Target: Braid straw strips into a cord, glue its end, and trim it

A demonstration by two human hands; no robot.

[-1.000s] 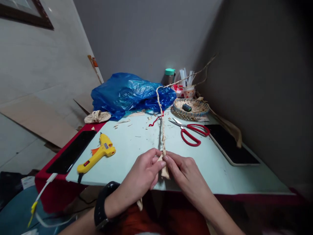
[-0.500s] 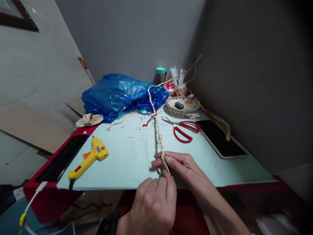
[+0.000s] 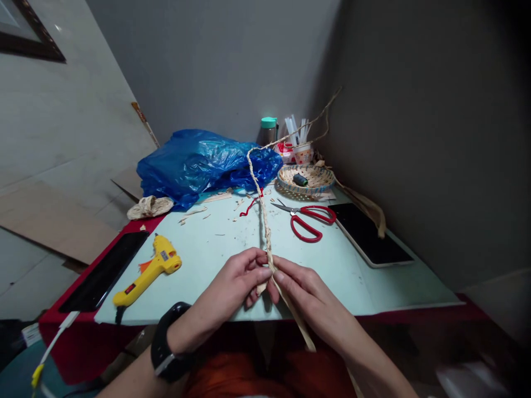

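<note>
A long tan braided straw cord (image 3: pixel 260 204) rises from my hands, arches over the table and trails off toward the back right corner. My left hand (image 3: pixel 233 287), with a black watch on its wrist, pinches the cord's near end at the table's front edge. My right hand (image 3: pixel 306 298) pinches the same spot from the right. A loose flat strand (image 3: pixel 297 323) hangs from my right fingers down past the table edge. Both hands' fingertips meet at the braid.
On the pale green table top (image 3: pixel 373 282) lie a yellow glue gun (image 3: pixel 147 271), red scissors (image 3: pixel 309 218), a red thread scrap (image 3: pixel 249 205) and a dark tablet (image 3: pixel 367 232). A blue plastic bag (image 3: pixel 199 163), a woven tray (image 3: pixel 305 178), a cup of glue sticks (image 3: pixel 299 149) and a bottle (image 3: pixel 267 130) stand at the back. Walls close in behind and right.
My left hand dropped below the table edge half a second ago and has come back up to pinch the braid beside my right hand. A loose strand now hangs from my right fingers.
</note>
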